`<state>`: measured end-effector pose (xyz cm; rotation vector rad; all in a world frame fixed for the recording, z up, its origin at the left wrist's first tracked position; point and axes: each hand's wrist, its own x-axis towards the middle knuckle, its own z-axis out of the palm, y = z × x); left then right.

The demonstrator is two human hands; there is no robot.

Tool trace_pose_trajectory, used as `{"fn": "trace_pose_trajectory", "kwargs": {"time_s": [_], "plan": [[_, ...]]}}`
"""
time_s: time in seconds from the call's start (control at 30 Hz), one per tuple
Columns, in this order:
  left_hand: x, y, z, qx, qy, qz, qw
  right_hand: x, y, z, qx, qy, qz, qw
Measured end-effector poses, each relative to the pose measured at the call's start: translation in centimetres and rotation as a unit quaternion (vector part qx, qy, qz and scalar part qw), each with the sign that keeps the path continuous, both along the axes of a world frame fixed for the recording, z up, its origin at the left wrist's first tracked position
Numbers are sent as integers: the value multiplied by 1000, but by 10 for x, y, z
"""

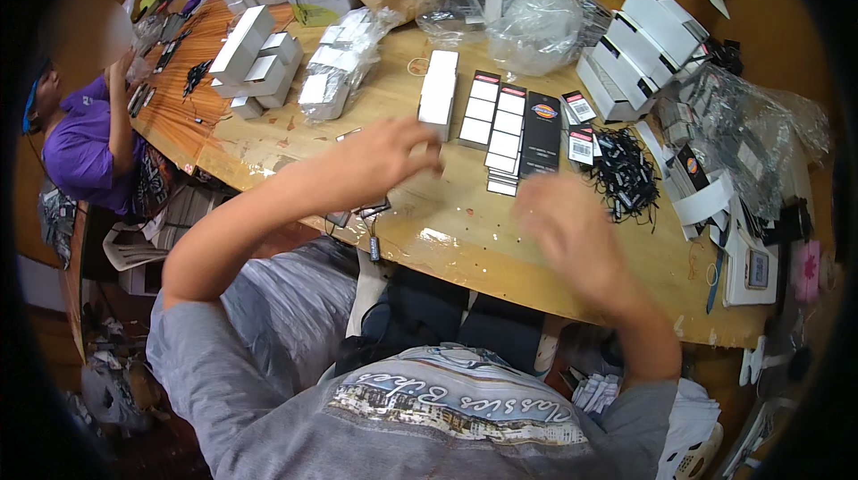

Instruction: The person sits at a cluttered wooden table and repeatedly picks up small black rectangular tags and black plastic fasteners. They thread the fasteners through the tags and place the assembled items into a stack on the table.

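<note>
Left hand [389,158] and right hand [567,225], head view, are raised over the near-edge side of the desk [438,243]; the left has loosely bent fingers and appears to grasp nothing, while blur leaves any hold by the right impossible to tell. Between and just beyond them, set back from the near edge, lie overlapped black-bordered white tags [506,127] and a long black tag [541,131]; toward the right edge sits a tangle of black strings [626,176]. Such tags are probably light, thin and fairly stiff, smooth enough to slide over one another, and easily creased at the corners; long side edges likely offer the best hold. Strings should prove limp and prone to snagging, best taken singly.
</note>
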<state>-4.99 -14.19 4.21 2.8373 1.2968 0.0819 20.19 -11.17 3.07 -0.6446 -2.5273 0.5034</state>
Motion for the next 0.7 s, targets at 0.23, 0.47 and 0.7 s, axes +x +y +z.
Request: {"fn": "trace_pose_trajectory", "kwargs": {"time_s": [0.23, 0.47, 0.7], "plan": [[33, 130, -27, 51, 47, 139, 988, -8, 135, -25, 35, -203, -179, 962], [33, 163, -41, -52, 112, 190, 974, -23, 146, -22, -25, -292, -202, 934], [29, 149, -46, 78, -134, 171, 973, -10, 164, -33, -122, 52, -166, 977]]}}
